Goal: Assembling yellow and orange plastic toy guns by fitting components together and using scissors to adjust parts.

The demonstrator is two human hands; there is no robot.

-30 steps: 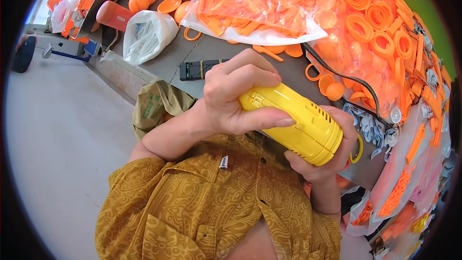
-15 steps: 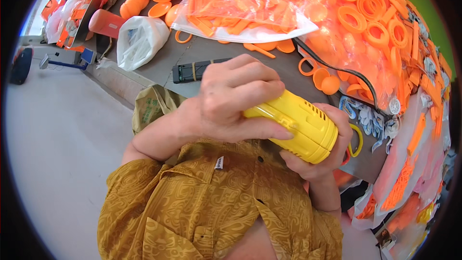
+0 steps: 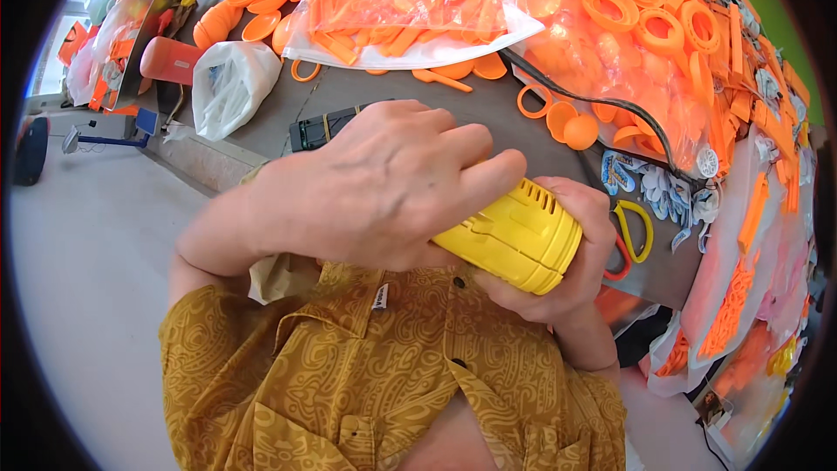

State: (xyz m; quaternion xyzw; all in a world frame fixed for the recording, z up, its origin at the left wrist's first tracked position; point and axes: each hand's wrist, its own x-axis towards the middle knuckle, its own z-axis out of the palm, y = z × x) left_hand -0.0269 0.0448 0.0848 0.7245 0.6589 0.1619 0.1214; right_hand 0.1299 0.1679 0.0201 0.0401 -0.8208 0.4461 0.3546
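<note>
A yellow plastic cylinder [image 3: 514, 240] with ribbed edges and vent slots is tilted between my hands, in front of my chest. My right hand [image 3: 580, 240] wraps its lower right end, with fingers on the far side and thumb underneath. Over the upper left end curls my left hand [image 3: 405, 183], gripping it with bent fingers; the thumb and that end of the cylinder are hidden. Beyond my left hand lies a black bar-shaped thing [image 3: 307, 133] with a band round it, partly covered by the hand.
Scissors [image 3: 643, 235] with yellow and red handles lie right of my right hand on the grey table [image 3: 384, 87]. A black cable [image 3: 610, 103] crosses beside orange plastic parts [image 3: 658, 26] and a clear bag [image 3: 410, 0]. An open white bag [image 3: 234, 92] stands at left.
My left hand has turned over the cylinder's upper end, its back now hiding more of it. Cylinder and right hand have shifted slightly left in view.
</note>
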